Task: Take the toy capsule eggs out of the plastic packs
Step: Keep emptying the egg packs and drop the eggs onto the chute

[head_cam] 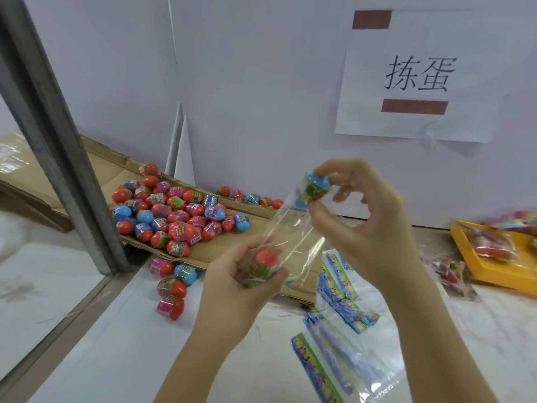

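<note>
Pinched the blue-capped capsule egg [315,189] at the top end of the clear plastic pack [286,228] with the raised right hand [363,210], thumb and fingertips closed on it. Gripped the pack's lower end with the left hand [241,274], fingers curled round the red-capped egg [266,261] inside. Noted loose eggs [174,213] heaped on cardboard [215,251] beyond, left.

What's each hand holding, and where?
Left hand grips the plastic pack at its lower end, round the red egg inside. Right hand pinches the blue egg top and bottom.
</note>
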